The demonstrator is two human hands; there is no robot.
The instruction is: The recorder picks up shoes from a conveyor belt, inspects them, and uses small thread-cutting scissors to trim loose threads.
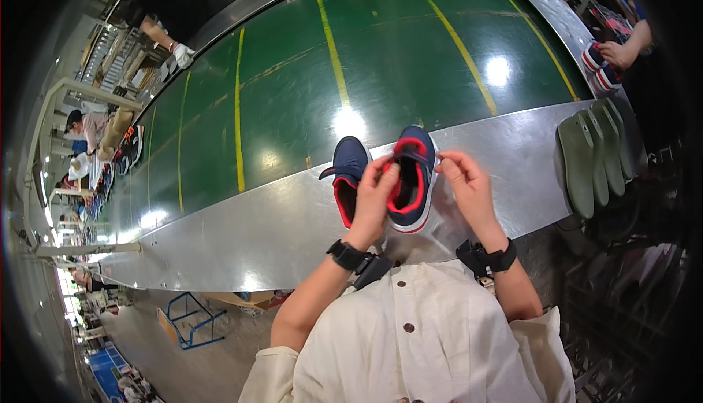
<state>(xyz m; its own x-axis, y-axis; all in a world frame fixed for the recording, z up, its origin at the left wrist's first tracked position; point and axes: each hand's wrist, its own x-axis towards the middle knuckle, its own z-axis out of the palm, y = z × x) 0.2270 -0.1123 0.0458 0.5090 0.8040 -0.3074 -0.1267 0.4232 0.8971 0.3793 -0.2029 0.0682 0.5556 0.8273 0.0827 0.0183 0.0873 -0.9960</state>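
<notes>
Two small navy shoes with red lining sit side by side on the metal edge (256, 220) of a green conveyor belt. My left hand (375, 196) reaches into the opening of the right shoe (414, 183), fingers gripping its tongue area. My right hand (469, 183) pinches the right shoe's outer edge near the collar. The left shoe (347, 168) lies untouched just beside my left hand. Both wrists wear black straps.
The green belt (381, 73) with yellow lines runs behind the shoes. Several green shoe lasts (593, 157) lie on the metal edge at the right. Another person's hand (619, 53) holds a shoe at far right. Other workers stand at the far left and top.
</notes>
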